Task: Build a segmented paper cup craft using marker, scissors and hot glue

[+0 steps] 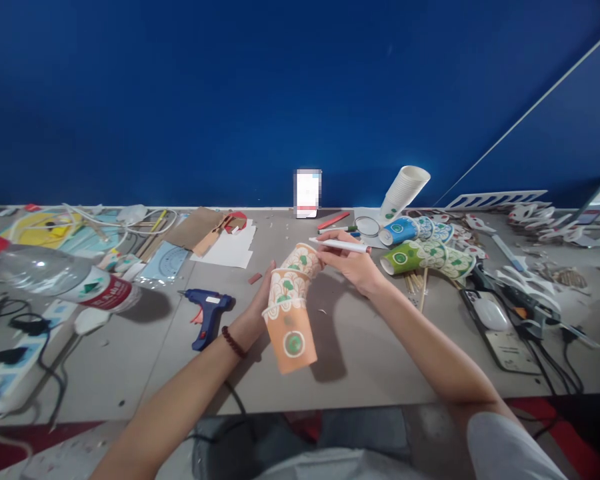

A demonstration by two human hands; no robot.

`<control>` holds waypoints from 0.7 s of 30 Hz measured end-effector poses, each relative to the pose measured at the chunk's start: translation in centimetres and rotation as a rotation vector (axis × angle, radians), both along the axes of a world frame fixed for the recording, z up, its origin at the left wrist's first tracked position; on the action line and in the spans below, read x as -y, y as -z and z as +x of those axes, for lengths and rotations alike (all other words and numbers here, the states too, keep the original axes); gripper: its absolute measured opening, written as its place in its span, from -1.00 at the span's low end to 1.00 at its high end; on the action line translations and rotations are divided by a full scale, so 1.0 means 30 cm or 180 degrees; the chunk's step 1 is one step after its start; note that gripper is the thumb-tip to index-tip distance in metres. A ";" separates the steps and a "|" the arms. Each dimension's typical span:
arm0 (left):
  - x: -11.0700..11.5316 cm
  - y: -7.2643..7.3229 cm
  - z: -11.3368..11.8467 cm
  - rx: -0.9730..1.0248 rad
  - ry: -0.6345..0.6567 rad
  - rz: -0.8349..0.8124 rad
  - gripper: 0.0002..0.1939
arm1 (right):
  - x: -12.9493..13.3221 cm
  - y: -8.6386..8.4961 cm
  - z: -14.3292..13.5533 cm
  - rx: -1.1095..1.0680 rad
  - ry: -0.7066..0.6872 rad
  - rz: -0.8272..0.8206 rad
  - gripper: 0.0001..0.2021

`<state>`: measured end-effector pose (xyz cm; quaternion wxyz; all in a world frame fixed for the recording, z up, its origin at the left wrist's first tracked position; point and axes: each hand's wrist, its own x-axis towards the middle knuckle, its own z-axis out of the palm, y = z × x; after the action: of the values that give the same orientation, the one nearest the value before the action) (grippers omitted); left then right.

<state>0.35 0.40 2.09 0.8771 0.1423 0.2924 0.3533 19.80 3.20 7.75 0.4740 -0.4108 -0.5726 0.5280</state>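
Note:
A curved chain of orange paper cups (291,313) with white and green patterns hangs above the table, tilted, with its base end towards me. My left hand (264,303) is wrapped round its left side; the cups hide most of the fingers. At the far end of the chain, my right hand (349,263) pinches a white pen (343,246), its tip pointing left over the top cup. The right fingers also reach the upper edge of that cup; whether they grip it I cannot tell.
Left are a blue glue gun (209,313), a water bottle (70,277) and a power strip (25,360). To the right lie green cups (425,259), blue cups (413,230) and a phone (503,330). White stacked cups (405,190) lean near the blue wall (230,100).

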 end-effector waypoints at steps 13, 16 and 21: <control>0.008 0.000 -0.009 -0.0088 0.0078 0.0389 -0.49 | 0.000 -0.005 0.006 0.0095 0.0283 0.0049 -0.66; -0.011 0.001 -0.025 -0.0146 0.0039 0.0250 -0.45 | 0.002 -0.001 0.008 0.0152 0.0068 0.0123 -0.69; -0.020 0.002 -0.033 -0.0175 0.0281 0.0067 -0.41 | -0.002 0.006 0.010 0.0435 0.0170 0.0334 -0.74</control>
<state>-0.65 1.00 2.02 0.8819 0.1740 0.3061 0.3134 20.10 3.27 7.58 0.4686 -0.4355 -0.6194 0.4551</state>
